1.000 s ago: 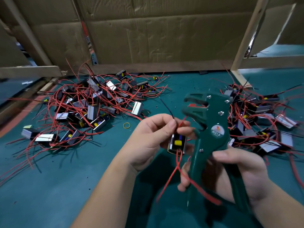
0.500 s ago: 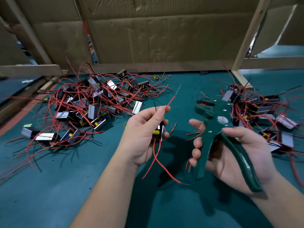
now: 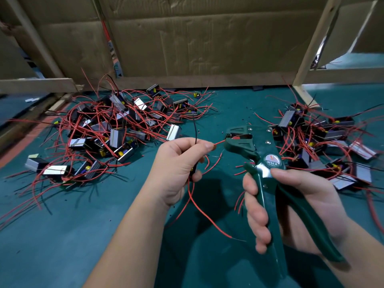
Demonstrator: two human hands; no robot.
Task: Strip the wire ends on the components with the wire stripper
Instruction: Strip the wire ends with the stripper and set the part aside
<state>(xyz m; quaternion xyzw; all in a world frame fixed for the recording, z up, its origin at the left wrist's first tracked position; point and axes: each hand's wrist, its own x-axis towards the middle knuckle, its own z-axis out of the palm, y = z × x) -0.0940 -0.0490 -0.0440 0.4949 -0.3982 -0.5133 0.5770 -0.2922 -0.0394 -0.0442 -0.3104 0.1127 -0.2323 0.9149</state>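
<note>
My left hand grips a small black component, mostly hidden in the fist, and pinches one of its red wires between thumb and forefinger. The wire's tip points right into the jaws of the green wire stripper. My right hand holds the stripper by its two handles, jaws pointing up and left. A black wire rises from the fist, and a longer red wire hangs below it with a bare end.
A pile of components with red wires lies on the green mat at the left. Another pile lies at the right. Cardboard sheets and wooden slats close the back. Bare mat lies in front.
My right hand has brought the stripper's jaws left to the red wire tip held by my left hand. The left hand now aims that wire sideways instead of upward.
</note>
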